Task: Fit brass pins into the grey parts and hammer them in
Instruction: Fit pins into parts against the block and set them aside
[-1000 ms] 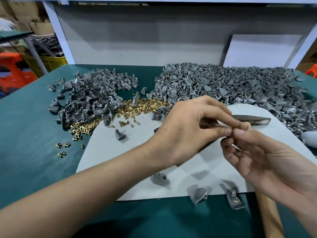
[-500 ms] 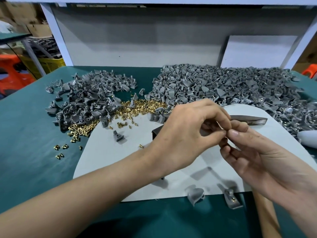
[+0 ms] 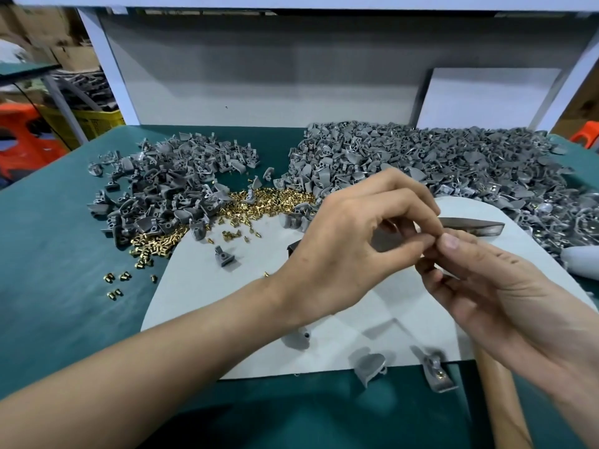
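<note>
Observing from the head view: teal table (image 3: 48,254), white mat (image 3: 201,303) under both hands.

1. The large heap of grey parts (image 3: 453,157) lies beyond the fingertips. A smaller heap (image 3: 162,196) lies far to their left.
2. The hammer (image 3: 470,224) lies on the mat. Its metal head is just behind the fingertips, and its wooden handle runs back under the right wrist.
3. The left hand (image 3: 350,254) and right hand (image 3: 499,299) meet fingertip to fingertip above the mat.
4. The brass pins (image 3: 265,205) are spilled left of and beyond the left fingers.

Fingers: the left thumb and forefinger are closed narrow at the meeting point. What they pinch is hidden, so I cannot tell. The right thumb presses on a dark sliver with the fingers curled beneath it, probably 1 grey part (image 3: 427,264).

Handling, judged: the pins look tiny, smooth and light, so they may roll or slip. Take them by the tips of the thumb and forefinger only. The part looks stiff and light. Hold it by the flat wing and keep its hole clear of the fingers.
</note>
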{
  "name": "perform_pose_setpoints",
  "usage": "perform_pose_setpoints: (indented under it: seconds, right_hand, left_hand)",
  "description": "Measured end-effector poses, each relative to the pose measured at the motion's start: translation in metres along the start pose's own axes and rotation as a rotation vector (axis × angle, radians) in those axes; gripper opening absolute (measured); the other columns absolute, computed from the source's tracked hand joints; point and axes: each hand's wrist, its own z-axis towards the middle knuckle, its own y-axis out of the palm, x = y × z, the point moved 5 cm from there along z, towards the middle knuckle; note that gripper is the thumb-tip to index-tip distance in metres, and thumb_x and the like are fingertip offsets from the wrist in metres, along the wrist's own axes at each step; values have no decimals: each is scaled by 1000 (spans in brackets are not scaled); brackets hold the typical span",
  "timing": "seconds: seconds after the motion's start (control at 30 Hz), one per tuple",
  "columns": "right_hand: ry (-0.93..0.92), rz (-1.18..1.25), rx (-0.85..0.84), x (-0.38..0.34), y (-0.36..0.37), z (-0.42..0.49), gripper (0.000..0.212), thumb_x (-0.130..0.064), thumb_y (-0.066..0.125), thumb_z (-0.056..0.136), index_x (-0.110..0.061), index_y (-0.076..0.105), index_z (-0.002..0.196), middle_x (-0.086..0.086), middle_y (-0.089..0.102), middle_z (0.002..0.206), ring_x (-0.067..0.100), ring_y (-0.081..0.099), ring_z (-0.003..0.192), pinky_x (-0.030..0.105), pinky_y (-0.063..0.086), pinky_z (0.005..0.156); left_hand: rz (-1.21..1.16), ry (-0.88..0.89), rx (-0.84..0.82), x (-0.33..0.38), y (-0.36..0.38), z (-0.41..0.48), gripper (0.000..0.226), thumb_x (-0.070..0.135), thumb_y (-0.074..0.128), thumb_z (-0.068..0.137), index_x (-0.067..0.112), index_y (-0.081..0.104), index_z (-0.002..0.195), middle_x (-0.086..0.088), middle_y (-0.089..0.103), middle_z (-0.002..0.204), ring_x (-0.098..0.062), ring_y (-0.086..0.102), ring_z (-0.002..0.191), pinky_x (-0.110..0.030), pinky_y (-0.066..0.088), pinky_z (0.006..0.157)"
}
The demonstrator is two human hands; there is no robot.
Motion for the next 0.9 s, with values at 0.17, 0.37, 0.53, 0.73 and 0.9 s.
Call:
perform_pose_setpoints:
  seconds: [0.17, 0.37, 0.53, 0.73, 0.9]
  right_hand:
    - [-145, -178, -9, -11, -1, 0, 14, -21, 73, 50, -15, 72, 63, -1, 65, 66, 6, 59, 62, 15, 49, 56]
    - [-294, -549, -33, -18, 18, 3, 11, -21, 75, 57, -14, 73, 65, 1, 62, 66, 12, 47, 62, 17, 39, 54]
    - [-376, -762, -69, -13, 42, 18, 17, 4, 70, 75, -10, 67, 65, -7, 56, 48, 0, 44, 44, 8, 34, 48]
    - [-309, -813, -28, 7, 39, 32, 21, 6, 69, 76, -10, 66, 64, -11, 51, 38, 0, 42, 36, 5, 28, 41]
    - [-302, -817, 12, 8, 32, 35, 25, 0, 72, 75, -15, 68, 55, -6, 46, 38, 5, 32, 36, 12, 24, 39]
  left_hand:
    - [73, -131, -141, -13, -18, 12, 20, 1, 62, 88, 9, 65, 106, 2, 65, 106, -10, 61, 85, -19, 52, 77]
    - [175, -444, -553, -58, -29, 5, 36, 9, 69, 85, 23, 61, 116, 12, 63, 102, -10, 63, 88, -13, 49, 73]
    - [290, -420, -501, -66, -16, 2, 14, 15, 71, 85, 24, 72, 96, 14, 67, 81, 2, 61, 77, -17, 49, 79]
    - [104, -432, -382, -68, -16, -2, 20, 5, 72, 82, 19, 61, 92, 5, 67, 80, -9, 63, 75, -23, 52, 80]
    - [26, -439, -300, -72, -18, -11, 20, 2, 72, 81, 14, 65, 95, -1, 69, 87, -15, 66, 84, -34, 54, 87]
